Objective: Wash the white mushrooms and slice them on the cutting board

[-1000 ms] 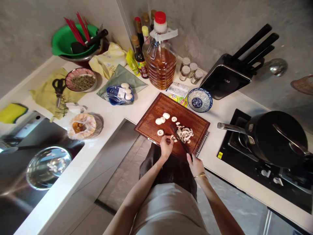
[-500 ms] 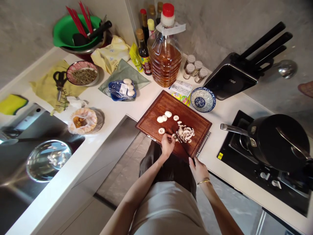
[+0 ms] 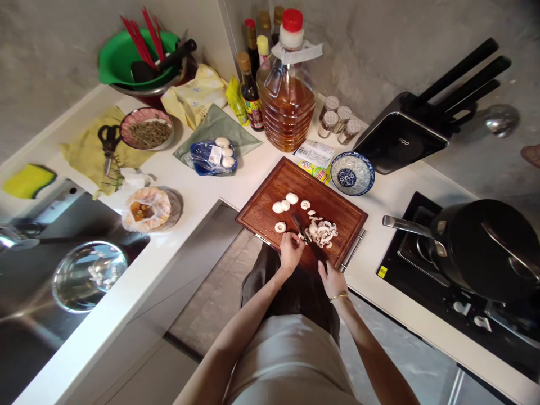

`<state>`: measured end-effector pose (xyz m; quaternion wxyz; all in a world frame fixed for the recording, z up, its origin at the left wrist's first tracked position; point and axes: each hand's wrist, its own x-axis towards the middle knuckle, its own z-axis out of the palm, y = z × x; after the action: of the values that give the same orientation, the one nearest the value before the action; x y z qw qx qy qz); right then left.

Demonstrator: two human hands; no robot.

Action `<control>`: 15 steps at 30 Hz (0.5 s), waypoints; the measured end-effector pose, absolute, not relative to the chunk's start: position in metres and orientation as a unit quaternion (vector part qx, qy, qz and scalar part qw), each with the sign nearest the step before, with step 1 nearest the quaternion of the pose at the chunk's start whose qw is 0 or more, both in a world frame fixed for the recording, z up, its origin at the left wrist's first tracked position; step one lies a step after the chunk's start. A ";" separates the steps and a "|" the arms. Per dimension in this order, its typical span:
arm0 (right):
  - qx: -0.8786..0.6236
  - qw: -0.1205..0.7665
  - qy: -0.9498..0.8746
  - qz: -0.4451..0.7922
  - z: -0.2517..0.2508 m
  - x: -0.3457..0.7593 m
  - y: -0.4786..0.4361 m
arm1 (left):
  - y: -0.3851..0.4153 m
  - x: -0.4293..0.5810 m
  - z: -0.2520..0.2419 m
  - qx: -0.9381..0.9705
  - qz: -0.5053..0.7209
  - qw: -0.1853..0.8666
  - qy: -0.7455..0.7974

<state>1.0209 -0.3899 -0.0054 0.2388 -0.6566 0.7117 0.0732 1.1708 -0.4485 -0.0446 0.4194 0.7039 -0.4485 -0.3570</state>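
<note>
On the wooden cutting board [image 3: 270,190] my left hand [image 3: 291,251] pinches a partly cut mushroom [image 3: 302,238] near the front edge. My right hand [image 3: 332,278] is wrapped round the handle of a dark kitchen knife [image 3: 298,223], whose blade lies along the right side of that mushroom. A pile of mushroom slices [image 3: 324,232] lies just right of the blade. Several whole mushrooms [image 3: 291,198] rest on the board's left and middle, one of them [image 3: 280,227] close to my left fingers. The knife handle is mostly hidden by my right hand.
Behind the board stand a blue-and-white bowl [image 3: 352,173], a large oil jug [image 3: 286,95] and a knife block [image 3: 400,138]. A black pot [image 3: 485,247] sits on the stove at right. A blue mushroom tray [image 3: 206,157] and a lined container [image 3: 147,210] are at left, beside the sink [image 3: 37,332].
My right hand and the knife have moved forward and left, so the blade reaches farther past the mushroom. My left hand still holds the mushroom. The view has shifted slightly.
</note>
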 end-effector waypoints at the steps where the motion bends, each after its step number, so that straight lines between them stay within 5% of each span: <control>1: -0.653 0.251 0.713 0.049 -0.008 1.019 -0.390 | -0.448 1.171 -0.045 0.705 -0.357 0.420 -0.448; 15: -0.694 0.217 0.686 0.021 0.027 0.998 -0.366 | -0.450 1.170 -0.041 0.699 -0.389 0.437 -0.411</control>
<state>0.9983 -0.3655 0.0265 0.2174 -0.6936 0.6864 0.0207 1.1705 -0.4500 -0.0411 0.4371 0.6989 -0.4113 -0.3890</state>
